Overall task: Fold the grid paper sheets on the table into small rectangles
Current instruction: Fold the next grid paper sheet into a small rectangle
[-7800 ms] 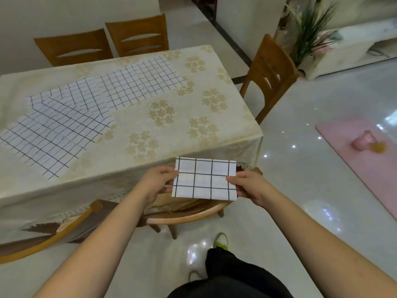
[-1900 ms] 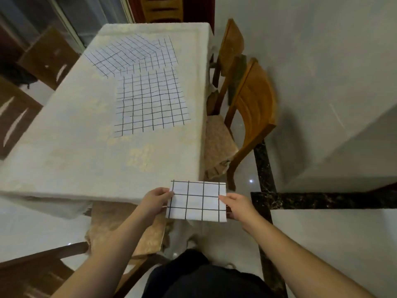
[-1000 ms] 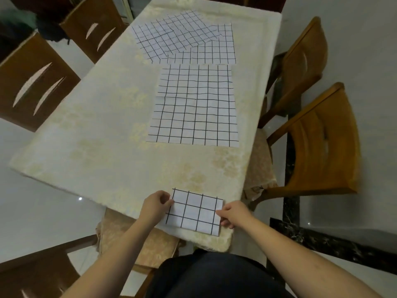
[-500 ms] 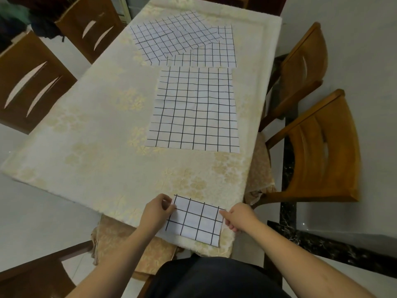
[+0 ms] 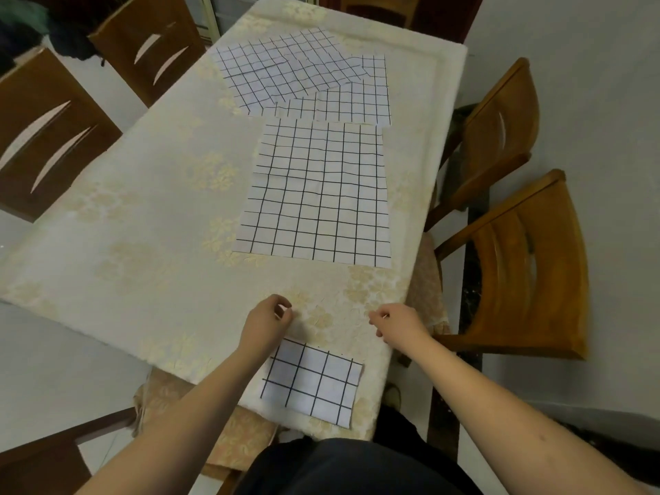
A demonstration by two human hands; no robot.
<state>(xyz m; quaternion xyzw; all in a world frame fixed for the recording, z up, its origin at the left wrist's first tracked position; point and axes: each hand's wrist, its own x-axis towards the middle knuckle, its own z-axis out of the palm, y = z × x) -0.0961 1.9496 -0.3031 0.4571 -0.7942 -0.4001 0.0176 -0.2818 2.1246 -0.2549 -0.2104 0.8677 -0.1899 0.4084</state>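
Folded grid-paper rectangle lying at the table's near edge, one corner close to overhanging. Left hand and right hand hover beyond it, fingers loosely curled, holding nothing. Nearest unfolded grid sheet lies flat mid-table; further overlapping sheets lie at the far end. Risk: a trailing forearm could brush the rectangle off the edge. Bare tablecloth between hands and sheet gives free reach; chairs crowd the right side
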